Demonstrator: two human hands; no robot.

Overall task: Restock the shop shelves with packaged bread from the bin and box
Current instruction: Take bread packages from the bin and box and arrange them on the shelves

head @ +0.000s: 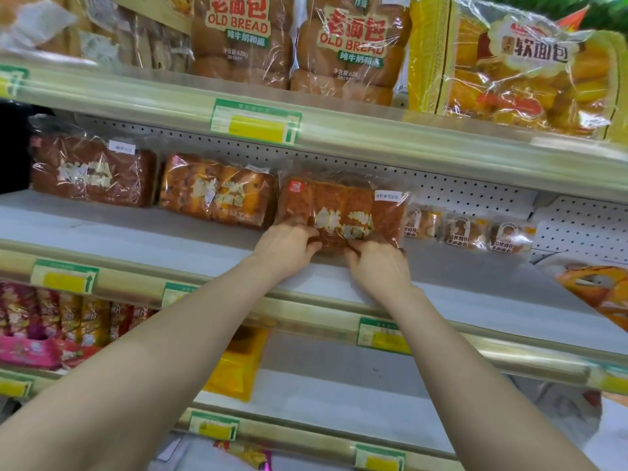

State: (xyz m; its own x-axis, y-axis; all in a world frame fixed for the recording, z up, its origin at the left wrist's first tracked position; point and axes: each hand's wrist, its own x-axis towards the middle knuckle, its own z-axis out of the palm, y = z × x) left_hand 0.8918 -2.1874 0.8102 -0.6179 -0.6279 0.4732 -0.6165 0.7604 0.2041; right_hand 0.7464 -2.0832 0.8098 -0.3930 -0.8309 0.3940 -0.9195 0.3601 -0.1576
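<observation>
A clear-wrapped brown sliced loaf (pixel 343 209) stands on the white middle shelf (pixel 136 232), against the perforated back panel. My left hand (pixel 287 248) grips its lower left edge and my right hand (pixel 377 266) grips its lower right edge, fingers curled on the wrapper. Two similar loaves stand to its left: a raisin loaf (pixel 217 190) and a dark loaf (pixel 91 169). The bin and box are out of view.
Small round bread packs (pixel 469 231) line the shelf to the right, with an orange pack (pixel 601 290) at the far right. Old Bread bags (pixel 353 45) and a yellow bag (pixel 516 66) fill the top shelf. Pink snack packs (pixel 44 324) sit lower left.
</observation>
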